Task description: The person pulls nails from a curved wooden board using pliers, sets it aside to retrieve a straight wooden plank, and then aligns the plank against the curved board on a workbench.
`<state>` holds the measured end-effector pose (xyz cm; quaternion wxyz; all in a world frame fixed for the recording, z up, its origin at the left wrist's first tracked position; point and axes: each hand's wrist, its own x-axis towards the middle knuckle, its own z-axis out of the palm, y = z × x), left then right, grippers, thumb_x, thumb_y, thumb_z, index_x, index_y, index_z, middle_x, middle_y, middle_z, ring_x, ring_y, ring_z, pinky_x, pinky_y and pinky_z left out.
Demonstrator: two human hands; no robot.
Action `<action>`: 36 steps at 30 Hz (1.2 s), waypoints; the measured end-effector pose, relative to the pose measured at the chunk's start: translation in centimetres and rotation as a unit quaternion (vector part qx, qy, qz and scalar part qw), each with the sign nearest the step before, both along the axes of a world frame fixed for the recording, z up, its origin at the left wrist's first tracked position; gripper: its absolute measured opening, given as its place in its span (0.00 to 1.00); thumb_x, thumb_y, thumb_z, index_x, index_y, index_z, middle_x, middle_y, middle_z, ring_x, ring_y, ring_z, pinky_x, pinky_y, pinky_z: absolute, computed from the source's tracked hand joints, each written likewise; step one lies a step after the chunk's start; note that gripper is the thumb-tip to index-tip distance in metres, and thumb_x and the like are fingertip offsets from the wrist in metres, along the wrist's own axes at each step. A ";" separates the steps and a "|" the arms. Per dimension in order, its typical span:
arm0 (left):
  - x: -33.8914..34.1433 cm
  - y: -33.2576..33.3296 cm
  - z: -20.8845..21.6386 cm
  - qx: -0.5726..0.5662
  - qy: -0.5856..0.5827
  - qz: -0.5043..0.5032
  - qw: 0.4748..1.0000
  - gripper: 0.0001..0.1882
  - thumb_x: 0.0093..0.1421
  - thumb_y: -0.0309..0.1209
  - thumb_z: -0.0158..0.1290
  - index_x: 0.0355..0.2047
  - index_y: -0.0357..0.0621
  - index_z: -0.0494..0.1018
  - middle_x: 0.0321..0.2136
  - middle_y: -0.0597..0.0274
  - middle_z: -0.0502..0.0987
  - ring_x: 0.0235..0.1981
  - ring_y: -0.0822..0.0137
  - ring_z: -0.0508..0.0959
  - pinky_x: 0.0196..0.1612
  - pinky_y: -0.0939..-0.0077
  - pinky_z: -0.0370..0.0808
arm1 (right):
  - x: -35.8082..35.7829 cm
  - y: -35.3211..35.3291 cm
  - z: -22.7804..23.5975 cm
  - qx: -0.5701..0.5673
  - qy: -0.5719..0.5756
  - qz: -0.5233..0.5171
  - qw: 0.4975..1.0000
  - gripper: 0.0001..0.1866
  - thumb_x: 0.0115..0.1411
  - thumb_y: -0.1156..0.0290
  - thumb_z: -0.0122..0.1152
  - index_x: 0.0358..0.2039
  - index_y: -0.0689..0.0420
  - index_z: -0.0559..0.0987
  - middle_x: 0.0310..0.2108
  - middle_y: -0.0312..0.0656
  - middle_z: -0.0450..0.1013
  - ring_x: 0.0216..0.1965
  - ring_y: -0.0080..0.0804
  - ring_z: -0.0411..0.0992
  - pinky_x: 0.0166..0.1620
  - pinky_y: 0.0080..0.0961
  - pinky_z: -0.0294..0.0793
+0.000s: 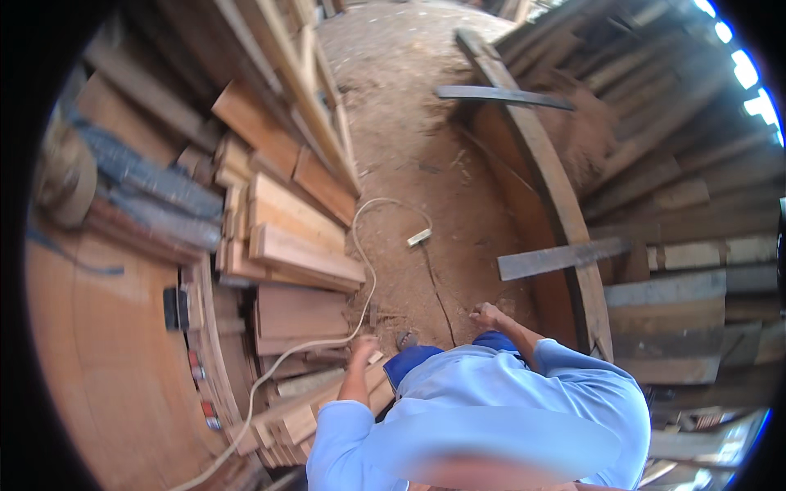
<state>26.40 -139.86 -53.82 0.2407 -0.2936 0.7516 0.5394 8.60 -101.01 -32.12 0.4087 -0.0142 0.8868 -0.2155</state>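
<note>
My left hand [363, 350] hangs low beside the ends of stacked boards [299, 417], close to a white cable [375, 286]. Its fingers are small and blurred, so I cannot tell how they are held. My right hand [487, 315] is in front of my right thigh, fingers curled in, with nothing visible in them. A thin dark cord [438, 290] runs along the floor to the left of it, apart from the hand. That cord meets a white power strip [419, 238] farther out on the sawdust-covered ground.
Sawn planks [299, 217] are piled on the left, beside a wooden tabletop [106, 352]. A long beam [544, 172] stretches along the right, with two crosspieces [565, 258] on it. More boards [667, 303] are stacked beyond the beam. Tall timbers [303, 74] lean at the far left.
</note>
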 end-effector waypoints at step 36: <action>-19.8 33.3 13.1 -0.032 -0.199 -0.363 0.910 0.19 0.69 0.38 0.47 0.50 0.37 0.75 0.38 0.58 0.81 0.37 0.64 0.79 0.39 0.69 0.75 | 13.4 35.9 -4.2 0.054 0.091 -0.450 0.887 0.18 0.59 0.62 0.56 0.47 0.55 0.79 0.47 0.56 0.76 0.50 0.54 0.74 0.54 0.44 0.74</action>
